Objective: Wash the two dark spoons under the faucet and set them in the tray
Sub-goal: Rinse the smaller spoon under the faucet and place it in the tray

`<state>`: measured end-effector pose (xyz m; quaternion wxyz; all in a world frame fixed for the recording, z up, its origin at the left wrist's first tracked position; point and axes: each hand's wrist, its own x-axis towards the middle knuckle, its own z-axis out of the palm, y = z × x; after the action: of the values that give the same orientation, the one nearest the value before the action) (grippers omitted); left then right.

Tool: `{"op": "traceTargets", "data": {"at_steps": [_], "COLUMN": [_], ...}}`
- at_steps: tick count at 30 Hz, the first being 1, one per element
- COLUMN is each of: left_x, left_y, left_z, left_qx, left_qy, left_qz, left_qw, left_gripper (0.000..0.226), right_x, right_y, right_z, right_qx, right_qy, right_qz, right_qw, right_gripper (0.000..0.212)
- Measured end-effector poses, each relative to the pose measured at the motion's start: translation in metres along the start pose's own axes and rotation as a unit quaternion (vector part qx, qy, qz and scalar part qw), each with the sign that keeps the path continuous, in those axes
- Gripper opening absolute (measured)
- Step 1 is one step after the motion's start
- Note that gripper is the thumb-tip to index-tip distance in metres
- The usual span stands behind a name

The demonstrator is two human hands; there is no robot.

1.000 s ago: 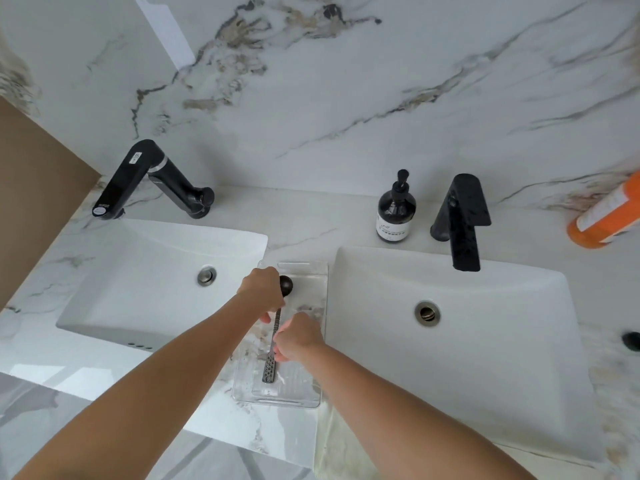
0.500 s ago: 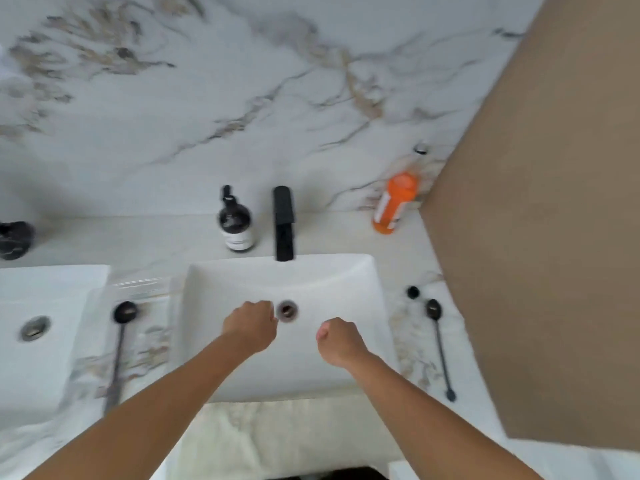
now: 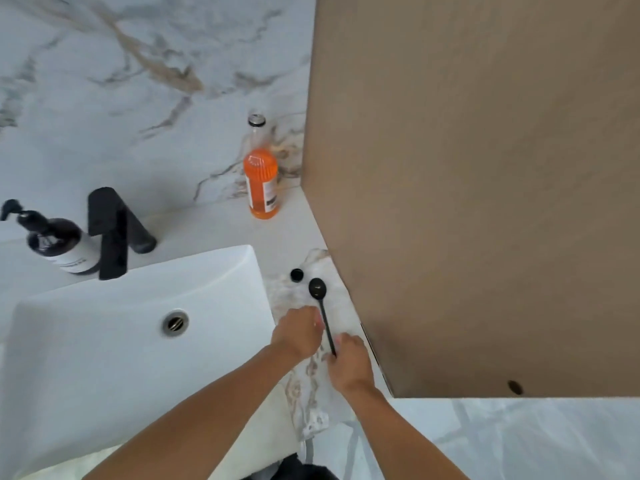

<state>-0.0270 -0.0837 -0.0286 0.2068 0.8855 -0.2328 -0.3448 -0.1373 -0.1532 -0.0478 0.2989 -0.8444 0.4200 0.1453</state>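
A dark spoon (image 3: 322, 306) lies on the marble counter (image 3: 298, 244) to the right of the white sink (image 3: 104, 358), bowl pointing away from me. My right hand (image 3: 349, 363) is closed on the near end of its handle. My left hand (image 3: 298, 332) has its fingers curled against the middle of the handle. The black faucet (image 3: 110, 233) stands behind the sink with no water running. The tray and the other dark spoon are out of view.
A small black cap (image 3: 296, 274) sits just left of the spoon's bowl. An orange bottle (image 3: 261, 183) stands at the back of the counter and a dark soap dispenser (image 3: 59, 245) left of the faucet. A tan panel (image 3: 467, 202) walls off the right side.
My view swung right, away from the tray where one spoon was left. Both hands crossed over the sink and closed on the second spoon on the right counter.
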Motion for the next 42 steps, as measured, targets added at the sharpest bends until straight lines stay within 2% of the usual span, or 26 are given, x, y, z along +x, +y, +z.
{"op": "traceTargets", "data": {"at_steps": [4, 6, 10, 14, 18, 20, 23, 25, 29, 33, 38, 42], "left_x": [0.030, 0.041, 0.051, 0.052, 0.054, 0.054, 0.045, 0.038, 0.017, -0.008, -0.041, -0.060], "left_y": [0.020, 0.022, 0.015, 0.008, 0.009, 0.006, -0.004, -0.016, -0.054, -0.109, -0.181, -0.235], "left_z": [0.013, 0.014, 0.013, 0.015, 0.009, 0.003, -0.015, -0.033, -0.075, -0.108, -0.134, -0.149], "left_qx": [-0.126, -0.133, -0.128, -0.198, -0.281, -0.332, -0.417, -0.455, -0.483, -0.511, -0.555, -0.543], "left_qy": [0.021, 0.031, 0.043, 0.035, 0.038, 0.035, 0.023, 0.026, 0.042, 0.033, 0.035, 0.037], "left_qz": [-0.046, -0.078, -0.140, -0.168, -0.179, -0.182, -0.189, -0.184, -0.168, -0.173, -0.176, -0.167], "left_qw": [0.991, 0.988, 0.981, 0.965, 0.942, 0.925, 0.889, 0.871, 0.859, 0.841, 0.812, 0.822], "left_gripper": [0.027, 0.033, 0.033, 0.037, 0.015, 0.015, 0.011, 0.020, 0.029, 0.033, 0.031, 0.022], "right_x": [0.007, 0.012, 0.016, 0.019, 0.024, 0.024, 0.024, 0.023, 0.009, -0.007, -0.027, -0.044], "right_y": [0.005, 0.008, 0.008, 0.008, 0.008, 0.004, -0.007, -0.022, -0.062, -0.104, -0.155, -0.194], "right_z": [0.006, 0.006, 0.007, 0.009, 0.002, -0.002, -0.008, -0.012, -0.013, 0.008, 0.056, 0.092], "right_qx": [0.023, 0.015, -0.009, 0.000, 0.033, 0.057, 0.138, 0.199, 0.342, 0.338, 0.305, 0.289], "right_qy": [0.029, 0.015, 0.011, 0.005, 0.005, -0.003, -0.030, -0.050, -0.157, -0.249, -0.303, -0.320], "right_qz": [-0.005, -0.012, -0.018, -0.011, -0.002, -0.001, 0.015, 0.033, 0.059, 0.027, 0.002, -0.004], "right_qw": [0.999, 1.000, 1.000, 1.000, 0.999, 0.998, 0.990, 0.978, 0.925, 0.907, 0.903, 0.902], "right_gripper": [0.011, 0.009, 0.020, 0.024, 0.019, 0.017, 0.012, 0.005, 0.008, 0.016, 0.019, 0.020]}}
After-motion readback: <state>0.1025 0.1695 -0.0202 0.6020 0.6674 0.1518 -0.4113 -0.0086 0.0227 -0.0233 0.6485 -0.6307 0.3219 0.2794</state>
